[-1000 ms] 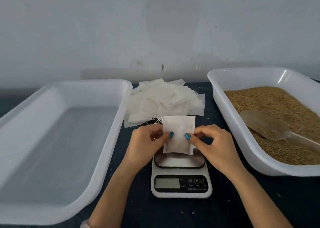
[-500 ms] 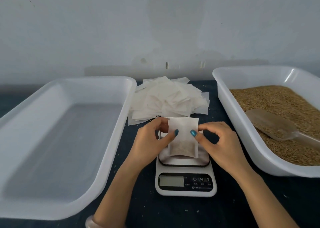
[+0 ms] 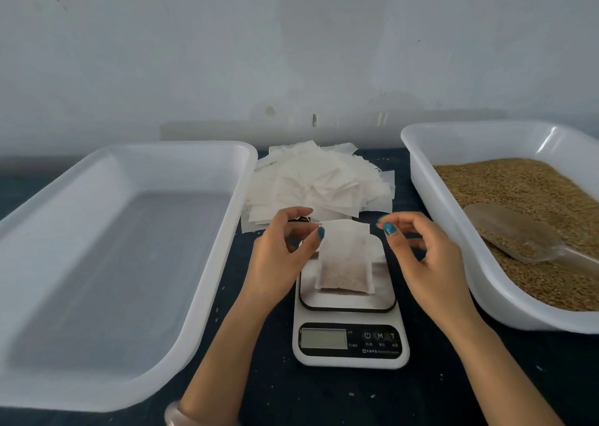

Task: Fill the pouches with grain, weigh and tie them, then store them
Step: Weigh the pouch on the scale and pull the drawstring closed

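Weighing step. Part-filled pouch (image 3: 343,263) set on the scale (image 3: 350,362) plate, top not yet tied. Left hand (image 3: 278,257) and right hand (image 3: 428,260) held either side, fingers loosely curled and apart, nothing gripped. Left thumb at the pouch edge; contact cannot be told. Next, as judged: display to be read, then top gathered and tied.

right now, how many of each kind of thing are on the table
white trays: 2, the left tray and the right tray holding grain
scale: 1
scoop: 1
filled pouch: 1, on the scale
pile of empty pouches: 1, too overlapped to count singly
total: 6
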The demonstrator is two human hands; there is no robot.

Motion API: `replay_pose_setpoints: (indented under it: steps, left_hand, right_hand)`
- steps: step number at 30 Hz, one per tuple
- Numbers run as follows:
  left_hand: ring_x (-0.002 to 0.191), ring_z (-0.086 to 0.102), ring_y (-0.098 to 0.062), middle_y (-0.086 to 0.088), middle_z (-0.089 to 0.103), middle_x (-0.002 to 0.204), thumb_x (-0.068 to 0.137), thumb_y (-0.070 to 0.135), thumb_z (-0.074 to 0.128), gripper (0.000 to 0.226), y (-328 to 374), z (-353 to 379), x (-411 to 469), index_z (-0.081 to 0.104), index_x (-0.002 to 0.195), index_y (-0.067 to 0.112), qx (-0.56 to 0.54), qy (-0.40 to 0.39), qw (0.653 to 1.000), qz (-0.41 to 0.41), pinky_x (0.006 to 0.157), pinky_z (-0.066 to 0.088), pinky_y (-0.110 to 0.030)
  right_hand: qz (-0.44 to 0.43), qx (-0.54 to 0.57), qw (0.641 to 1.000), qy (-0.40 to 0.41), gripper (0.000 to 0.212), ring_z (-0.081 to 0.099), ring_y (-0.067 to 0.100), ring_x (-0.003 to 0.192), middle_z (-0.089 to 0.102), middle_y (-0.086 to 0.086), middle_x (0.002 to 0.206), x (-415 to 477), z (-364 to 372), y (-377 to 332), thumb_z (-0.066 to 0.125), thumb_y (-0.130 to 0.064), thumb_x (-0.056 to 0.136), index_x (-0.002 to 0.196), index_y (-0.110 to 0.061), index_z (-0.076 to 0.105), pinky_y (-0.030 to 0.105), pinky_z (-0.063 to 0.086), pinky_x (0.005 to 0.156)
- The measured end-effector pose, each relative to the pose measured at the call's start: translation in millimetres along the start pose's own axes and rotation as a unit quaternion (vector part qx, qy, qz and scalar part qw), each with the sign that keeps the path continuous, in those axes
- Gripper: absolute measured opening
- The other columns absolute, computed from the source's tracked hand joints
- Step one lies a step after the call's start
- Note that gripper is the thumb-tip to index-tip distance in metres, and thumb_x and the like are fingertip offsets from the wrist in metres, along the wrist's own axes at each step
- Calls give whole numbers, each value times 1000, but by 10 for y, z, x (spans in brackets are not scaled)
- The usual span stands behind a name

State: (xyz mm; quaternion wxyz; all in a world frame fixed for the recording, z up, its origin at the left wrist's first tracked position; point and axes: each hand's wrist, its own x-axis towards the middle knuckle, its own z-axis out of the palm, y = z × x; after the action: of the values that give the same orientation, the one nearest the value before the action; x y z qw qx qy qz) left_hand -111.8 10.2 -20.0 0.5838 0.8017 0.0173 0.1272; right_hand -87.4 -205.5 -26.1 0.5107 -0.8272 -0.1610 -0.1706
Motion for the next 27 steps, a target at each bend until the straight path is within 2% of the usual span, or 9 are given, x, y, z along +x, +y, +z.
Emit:
replay_pose_setpoints:
  steps: [3,6,11,13,16,19,21,25,27]
  left_hand:
    - [79,70,-12,15,73,95,89,30,71,35,-3,36,3,58,121,26,10,-1,1000,-3,69,57,-20]
    - [77,69,-5,17,72,94,89,32,71,34,-9,58,3,58,120,29,26,3,1000,4,76,59,-27]
    - [84,64,6,18,69,88,88,31,73,32,-41,87,21,60,117,32,70,11,997,17,71,48,-9]
    - [84,63,6,17,69,86,87,31,73,31,-45,107,33,61,116,33,90,7,996,13,70,45,-6]
    - [79,62,5,18,67,81,88,26,73,30,-27,134,38,63,116,31,75,7,997,11,68,44,-5]
    - [71,62,1,21,66,80,88,23,73,35,4,139,45,62,121,28,24,16,999,18,66,50,-13]
    - [69,61,-2,19,65,79,88,23,72,37,30,132,52,62,124,27,-15,10,1000,18,63,54,-20]
    - [90,69,-9,7,73,93,89,23,70,29,69,111,42,66,118,27,-93,-27,995,0,78,57,-21]
    - [94,70,-9,6,74,99,91,22,68,21,72,102,32,68,112,24,-111,-44,993,-4,79,55,-20]
  right_hand:
    - [-10,-9,1000,0,25,62,7,106,67,-18,106,-12,5,-53,51,-48,97,108,-31,66,36,55,90]
    - [-19,-11,1000,4,29,63,9,103,68,-14,103,-32,-10,-138,49,-44,98,108,-25,68,33,54,88]
    - [-105,-84,990,-35,38,53,5,72,52,-18,74,-355,-198,-323,39,-44,102,107,-26,72,24,43,62]
    - [-189,-187,962,-60,47,45,2,68,48,-17,72,-624,-284,-340,33,-46,104,104,-27,76,21,41,56]
    - [-296,-304,899,-110,56,48,8,59,53,-11,65,-922,-393,-253,29,-50,104,104,-28,80,20,41,57]
    - [-351,-377,842,-161,60,50,6,49,54,-11,60,-1009,-380,-153,24,-51,105,107,-26,79,16,45,49]
    - [-345,-378,844,-162,60,50,7,48,54,-10,59,-1035,-322,-115,25,-51,105,108,-24,79,14,46,46]
    - [-326,-368,859,-141,58,52,11,51,56,-7,62,-1057,-230,-87,32,-55,101,109,-21,79,19,48,45]
    - [-317,-372,862,-138,59,53,13,53,58,-6,64,-1062,-215,-97,33,-55,100,109,-19,79,21,49,45]
